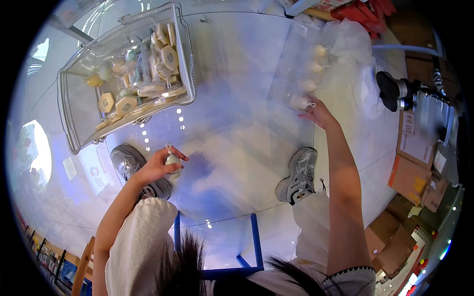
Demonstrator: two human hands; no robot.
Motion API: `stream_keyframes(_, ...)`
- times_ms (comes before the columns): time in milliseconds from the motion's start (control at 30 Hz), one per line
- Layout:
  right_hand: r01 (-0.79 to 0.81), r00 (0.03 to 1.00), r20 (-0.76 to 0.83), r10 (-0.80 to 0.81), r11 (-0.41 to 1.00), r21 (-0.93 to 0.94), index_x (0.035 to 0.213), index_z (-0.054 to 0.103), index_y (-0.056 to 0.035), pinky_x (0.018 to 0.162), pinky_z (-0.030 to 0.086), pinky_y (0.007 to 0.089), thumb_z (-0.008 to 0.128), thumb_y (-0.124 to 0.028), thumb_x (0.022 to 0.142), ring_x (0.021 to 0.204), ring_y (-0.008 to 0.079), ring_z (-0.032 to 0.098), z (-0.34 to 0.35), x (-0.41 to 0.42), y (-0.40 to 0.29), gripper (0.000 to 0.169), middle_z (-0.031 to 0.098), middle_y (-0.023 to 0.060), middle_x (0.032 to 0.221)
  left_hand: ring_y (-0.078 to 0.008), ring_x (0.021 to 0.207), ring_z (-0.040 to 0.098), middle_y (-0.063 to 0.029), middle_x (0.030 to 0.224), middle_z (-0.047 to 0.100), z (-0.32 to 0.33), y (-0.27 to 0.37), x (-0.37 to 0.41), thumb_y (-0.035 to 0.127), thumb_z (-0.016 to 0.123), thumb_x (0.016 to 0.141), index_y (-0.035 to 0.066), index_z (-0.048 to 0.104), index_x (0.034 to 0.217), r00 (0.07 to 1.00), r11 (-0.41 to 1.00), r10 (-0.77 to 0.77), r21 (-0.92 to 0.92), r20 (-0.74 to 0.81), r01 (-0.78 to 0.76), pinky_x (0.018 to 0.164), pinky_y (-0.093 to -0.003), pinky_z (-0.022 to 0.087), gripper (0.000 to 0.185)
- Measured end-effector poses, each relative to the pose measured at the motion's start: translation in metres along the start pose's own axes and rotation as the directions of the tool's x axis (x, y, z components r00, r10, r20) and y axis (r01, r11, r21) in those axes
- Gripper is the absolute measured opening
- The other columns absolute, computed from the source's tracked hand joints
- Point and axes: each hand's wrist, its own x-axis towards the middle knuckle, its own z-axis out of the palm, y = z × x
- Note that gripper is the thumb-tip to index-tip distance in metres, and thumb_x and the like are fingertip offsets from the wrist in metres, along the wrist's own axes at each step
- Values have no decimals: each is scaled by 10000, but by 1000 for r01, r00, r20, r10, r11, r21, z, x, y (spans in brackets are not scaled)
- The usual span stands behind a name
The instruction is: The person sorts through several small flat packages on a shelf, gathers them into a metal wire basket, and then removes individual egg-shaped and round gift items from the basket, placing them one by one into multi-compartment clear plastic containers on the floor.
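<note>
My left hand (163, 162) is above the left shoe, its fingers around a small pale round item (172, 160) in clear wrapping with a white cord loop on top. Out to the right, my right hand (319, 114) has its fingers about a cream ball (299, 102) with a white cord loop. That ball is at the near end of a clear plastic tray (285, 70), in line with several similar balls (308, 86). To the left, a wire mesh basket (79, 107) contains hexagonal cream pieces (169, 58) and round ones, among them a yellow ball (94, 80).
Crumpled translucent plastic sheeting (351, 63) lies beyond the tray. Cardboard boxes (411, 177) and a black caster wheel (389, 90) are along the right. Between my legs is a blue metal frame (256, 240). Grey shoes (298, 172) stand on the shiny floor (229, 148).
</note>
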Motion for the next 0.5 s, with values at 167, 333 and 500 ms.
stream_keyframes(167,-77,991,96,89,989,-126,1295,378,-64,864,474,379,450,30,768,1093,214,493,23,-13,-2,540,473,80,1227,-138,992,496,-63,1052,583,-3,-3,-2,87,576,793,31,524,966,1000,1000,19,3,-9,-19,875,-285,395,189)
stream_keyframes(333,33,968,247,44,954,-298,1226,459,-47,764,500,328,453,71,748,983,169,562,46,-27,25,493,544,63,1138,-138,986,495,-53,1047,587,-3,-2,-2,100,585,790,37,530,966,999,999,35,14,-25,-35,871,-285,389,195)
stream_keyframes(500,8,968,250,-23,998,60,1235,435,-44,738,481,293,465,13,790,935,148,565,65,-43,54,450,547,48,1112,-132,981,494,-51,1052,591,-2,-1,-1,103,590,788,43,534,963,1000,1000,17,25,-11,-16,865,-282,389,193)
